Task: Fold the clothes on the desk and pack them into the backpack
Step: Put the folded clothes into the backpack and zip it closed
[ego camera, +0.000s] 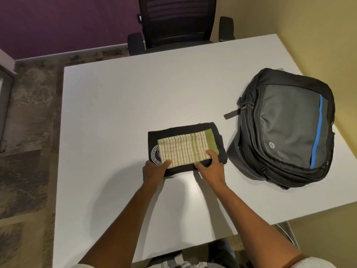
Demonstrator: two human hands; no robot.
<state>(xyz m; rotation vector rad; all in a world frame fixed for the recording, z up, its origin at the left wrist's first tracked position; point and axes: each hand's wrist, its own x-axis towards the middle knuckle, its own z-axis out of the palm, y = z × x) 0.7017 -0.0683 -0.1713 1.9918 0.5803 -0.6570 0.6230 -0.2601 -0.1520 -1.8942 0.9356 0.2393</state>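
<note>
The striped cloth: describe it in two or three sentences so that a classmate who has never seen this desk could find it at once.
Start at the white desk; the grey backpack lies on its right side. Left of it sits a folded black T-shirt, gripped at its near edge by both hands. The striped cloth lies folded on top of that shirt, the only pale thing there, cream with thin green lines and a solid green band at its right end.

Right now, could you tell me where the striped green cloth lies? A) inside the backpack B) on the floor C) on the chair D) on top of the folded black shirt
D: the striped green cloth rests folded on the black shirt on the desk, with both hands gripping the stack's near edge.
</note>
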